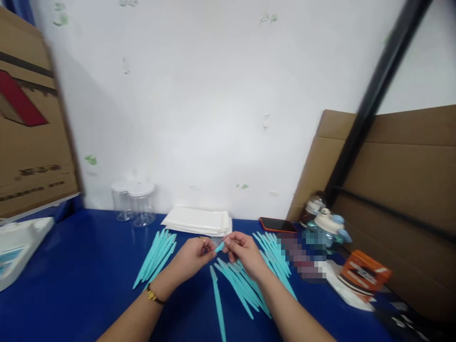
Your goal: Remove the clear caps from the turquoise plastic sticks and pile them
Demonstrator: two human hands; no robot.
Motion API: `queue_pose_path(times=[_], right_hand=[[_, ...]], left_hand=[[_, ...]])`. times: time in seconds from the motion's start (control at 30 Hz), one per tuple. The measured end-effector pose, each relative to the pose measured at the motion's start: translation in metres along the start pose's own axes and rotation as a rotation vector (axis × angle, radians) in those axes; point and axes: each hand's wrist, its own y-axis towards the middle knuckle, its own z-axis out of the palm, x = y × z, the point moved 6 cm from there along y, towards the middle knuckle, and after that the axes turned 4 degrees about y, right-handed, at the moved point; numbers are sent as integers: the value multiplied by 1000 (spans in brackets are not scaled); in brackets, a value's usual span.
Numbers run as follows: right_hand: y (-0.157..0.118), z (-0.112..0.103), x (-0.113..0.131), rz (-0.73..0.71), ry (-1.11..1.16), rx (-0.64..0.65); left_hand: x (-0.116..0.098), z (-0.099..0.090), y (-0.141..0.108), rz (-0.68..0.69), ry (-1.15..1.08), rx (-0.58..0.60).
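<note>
My left hand [195, 255] and my right hand [245, 252] meet above the middle of the table, fingertips pinched. Between them shows a short stretch of a turquoise eyebrow razor [219, 247], gripped from both sides; my fingers hide the rest. A bit of clear plastic [216, 240] is just behind it. Below my hands lies a single slim turquoise razor [217, 301] pointing toward me. Beside it, partly under my right forearm, is a loose pile of razors [240, 285]. Further piles lie left [156, 256] of my left hand and right [276, 259] of my right hand.
Flat white packets [195, 220] are stacked by the wall, with two clear lidded jars [143, 209] to their left. At the right are a phone [278, 224], a teal bottle [326, 230], a brown bottle [313, 207] and an orange box [365, 275]. A white tray [33, 240] stands far left.
</note>
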Motion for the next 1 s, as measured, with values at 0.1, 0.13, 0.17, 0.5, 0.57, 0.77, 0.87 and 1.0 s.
queue_pose_path(times=[0.1, 0.13, 0.17, 0.5, 0.57, 0.77, 0.87, 1.0], right_hand=[[2, -1, 0, 1, -1, -27], [2, -2, 1, -5, -8, -42], [3, -3, 1, -12, -17, -53], [2, 11, -4, 13, -21, 38], [2, 10, -6, 17, -27, 38], [2, 8, -7, 21, -39, 19], [1, 8, -6, 12, -40, 21], [1, 8, -8, 11, -40, 27]], left_hand=[[2, 6, 4, 9, -93, 31], [4, 9, 5, 11, -126, 38], [6, 11, 6, 9, -161, 45], [9, 25, 3, -87, -403, 138], [8, 25, 3, -88, -386, 143], [8, 25, 4, -68, -354, 143], [9, 25, 4, -73, -348, 148], [7, 24, 3, -89, -325, 148]])
